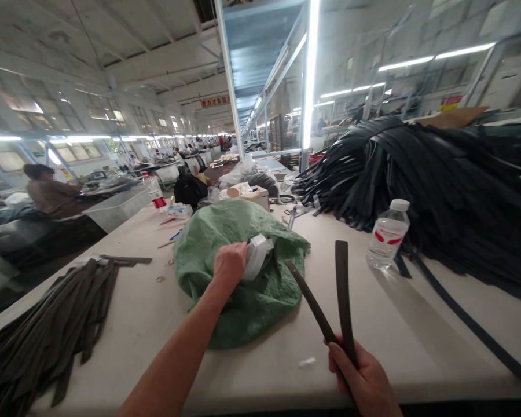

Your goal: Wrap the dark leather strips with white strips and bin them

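Observation:
In the middle of the table lies a green woven sack [243, 313], its mouth facing right. My left hand [231, 263] is closed at that mouth, gripping a crumpled piece of white plastic [257, 255]; how much of the plastic lies inside the sack is hidden. Lower right, my right hand [362, 376] is closed around dark flat strips [342, 289]. Two of their ends fan apart as they point up and away from me. A small white scrap [307, 362] rests on the table left of my right hand.
A pile of dark strips [65, 318] covers the table's left. A large heap of black strips [391, 168] fills the right, behind a clear water bottle [388, 234]. Another bottle [154, 191] stands at the back left. Farther left, a person [52, 191] sits at work.

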The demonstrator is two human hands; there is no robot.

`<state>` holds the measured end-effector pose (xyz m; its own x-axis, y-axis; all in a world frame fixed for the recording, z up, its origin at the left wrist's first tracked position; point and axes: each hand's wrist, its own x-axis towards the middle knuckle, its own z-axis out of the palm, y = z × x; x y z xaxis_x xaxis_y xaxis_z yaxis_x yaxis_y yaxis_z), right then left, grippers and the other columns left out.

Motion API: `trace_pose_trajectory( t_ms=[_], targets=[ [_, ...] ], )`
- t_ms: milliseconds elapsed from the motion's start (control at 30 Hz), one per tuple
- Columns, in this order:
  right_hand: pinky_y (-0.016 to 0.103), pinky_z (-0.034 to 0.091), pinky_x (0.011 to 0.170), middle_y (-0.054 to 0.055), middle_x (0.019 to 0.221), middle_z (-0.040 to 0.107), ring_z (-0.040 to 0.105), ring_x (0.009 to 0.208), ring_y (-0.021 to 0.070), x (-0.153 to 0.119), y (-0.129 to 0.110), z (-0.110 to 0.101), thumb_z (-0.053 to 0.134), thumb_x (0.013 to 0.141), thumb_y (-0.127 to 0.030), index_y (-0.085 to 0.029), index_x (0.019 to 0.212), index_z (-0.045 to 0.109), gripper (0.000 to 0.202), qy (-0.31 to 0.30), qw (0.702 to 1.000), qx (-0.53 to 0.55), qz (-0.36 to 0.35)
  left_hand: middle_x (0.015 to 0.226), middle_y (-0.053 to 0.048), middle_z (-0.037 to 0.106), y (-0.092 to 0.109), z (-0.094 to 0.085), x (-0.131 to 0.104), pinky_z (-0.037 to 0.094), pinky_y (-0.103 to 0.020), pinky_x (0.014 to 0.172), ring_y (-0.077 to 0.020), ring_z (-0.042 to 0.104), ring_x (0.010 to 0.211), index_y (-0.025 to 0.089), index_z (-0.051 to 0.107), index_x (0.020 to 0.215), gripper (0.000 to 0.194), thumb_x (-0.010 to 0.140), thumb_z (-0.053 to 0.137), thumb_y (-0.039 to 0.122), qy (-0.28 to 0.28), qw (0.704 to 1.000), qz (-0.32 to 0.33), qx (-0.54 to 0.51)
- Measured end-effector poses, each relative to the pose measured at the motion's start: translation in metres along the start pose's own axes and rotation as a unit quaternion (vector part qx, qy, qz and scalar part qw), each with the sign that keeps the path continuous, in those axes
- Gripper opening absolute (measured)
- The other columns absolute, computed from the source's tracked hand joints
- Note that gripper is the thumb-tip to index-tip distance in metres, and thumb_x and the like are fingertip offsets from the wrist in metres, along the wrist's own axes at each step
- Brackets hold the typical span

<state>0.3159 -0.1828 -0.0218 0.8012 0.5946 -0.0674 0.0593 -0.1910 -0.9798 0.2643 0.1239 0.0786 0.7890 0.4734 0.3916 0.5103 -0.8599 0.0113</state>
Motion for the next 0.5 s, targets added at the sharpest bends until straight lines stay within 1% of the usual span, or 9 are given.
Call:
trace_pose_trajectory(
  t_ms=[67,133,233,333,400,500],
  targets=[
    [0.023,0.036,0.040,-0.003,0.047,0.050,0.046,0.040,0.0130,0.000,-0.003,-0.001,0.054,0.080,-0.065,-0.019,0.068,0.059,0.048,-0.002,1.000,-0.001,-0.010,0.102,-0.012,0.069,-0.002,-0.012,-0.005,0.039,-0.033,0.089,-0.0223,0.062,0.097,0.018,0.064,0.109,0.038,0.099,0.031,0.034,0.047,0.999,-0.003,-0.012],
    [0.023,0.037,0.040,-0.002,0.051,0.054,0.047,0.041,0.0127,-0.001,-0.005,0.000,0.056,0.080,-0.064,-0.019,0.070,0.060,0.046,0.006,1.000,0.002,-0.022,0.102,-0.010,0.070,-0.002,-0.020,-0.014,0.038,-0.034,0.090,-0.0226,0.062,0.098,0.019,0.065,0.108,0.036,0.098,0.035,0.034,0.085,0.996,-0.003,-0.036],
    [0.023,0.036,0.040,-0.002,0.051,0.055,0.048,0.040,0.0122,-0.002,-0.007,0.000,0.057,0.081,-0.061,-0.019,0.070,0.060,0.044,0.015,1.000,0.006,-0.027,0.104,-0.009,0.071,0.004,-0.023,-0.033,0.039,-0.034,0.088,-0.0230,0.062,0.098,0.022,0.068,0.105,0.031,0.097,0.040,0.033,0.088,0.992,0.011,-0.085],
    [0.022,0.037,0.040,-0.002,0.055,0.057,0.049,0.041,0.0115,0.000,-0.005,-0.001,0.057,0.083,-0.060,-0.018,0.076,0.062,0.043,0.007,0.999,0.013,-0.030,0.111,-0.007,0.069,0.017,-0.020,-0.055,0.038,-0.034,0.093,-0.0218,0.061,0.103,0.024,0.067,0.108,0.028,0.096,0.042,0.033,0.089,0.987,0.027,-0.131],
    [0.022,0.037,0.040,-0.001,0.058,0.059,0.049,0.042,0.0111,0.001,-0.003,-0.002,0.057,0.084,-0.059,-0.017,0.079,0.062,0.042,0.000,0.999,0.019,-0.034,0.105,-0.007,0.069,0.025,-0.012,-0.067,0.039,-0.033,0.091,-0.0212,0.061,0.100,0.024,0.067,0.102,0.024,0.095,0.046,0.033,0.062,0.988,0.024,-0.137],
    [0.022,0.037,0.042,-0.001,0.059,0.058,0.049,0.043,0.0111,0.003,-0.001,-0.002,0.057,0.085,-0.057,-0.017,0.081,0.061,0.040,0.000,0.999,0.031,-0.032,0.089,-0.005,0.067,0.035,0.009,-0.077,0.040,-0.030,0.079,-0.0197,0.060,0.087,0.021,0.065,0.085,0.013,0.089,0.057,0.030,-0.016,0.991,0.003,-0.133]
  ],
)
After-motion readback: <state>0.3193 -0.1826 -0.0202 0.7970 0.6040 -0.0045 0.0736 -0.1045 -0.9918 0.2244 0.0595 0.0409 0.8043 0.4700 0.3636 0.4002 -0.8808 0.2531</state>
